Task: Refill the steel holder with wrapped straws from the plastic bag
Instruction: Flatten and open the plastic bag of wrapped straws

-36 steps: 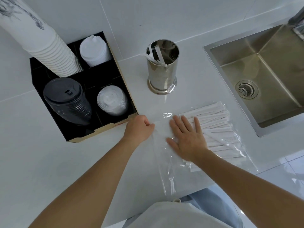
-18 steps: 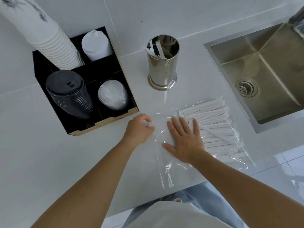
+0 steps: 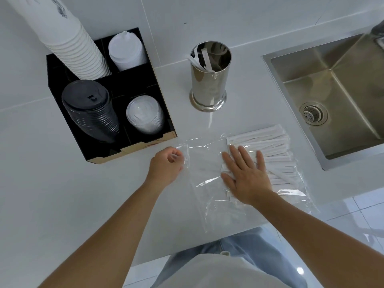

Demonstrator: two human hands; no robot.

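A clear plastic bag (image 3: 204,163) lies flat on the white counter, holding a stack of white wrapped straws (image 3: 274,150) at its right end. My left hand (image 3: 167,166) pinches the bag's left edge with curled fingers. Flat on the bag, fingers straight, my right hand (image 3: 246,173) presses on the near ends of the straws. The steel holder (image 3: 209,77) stands upright behind the bag with a few wrapped straws (image 3: 202,60) leaning inside it.
A black organiser (image 3: 143,80) at the left holds stacked white cups (image 3: 68,36), white lids (image 3: 125,50), black lids (image 3: 91,109) and clear lids (image 3: 144,115). A steel sink (image 3: 332,90) is set into the counter at the right. The counter's front edge runs just below the bag.
My right hand slid right, from the empty part of the bag onto the ends of the straws. The left hand kept its pinch on the bag's edge and drew back a little to the left.
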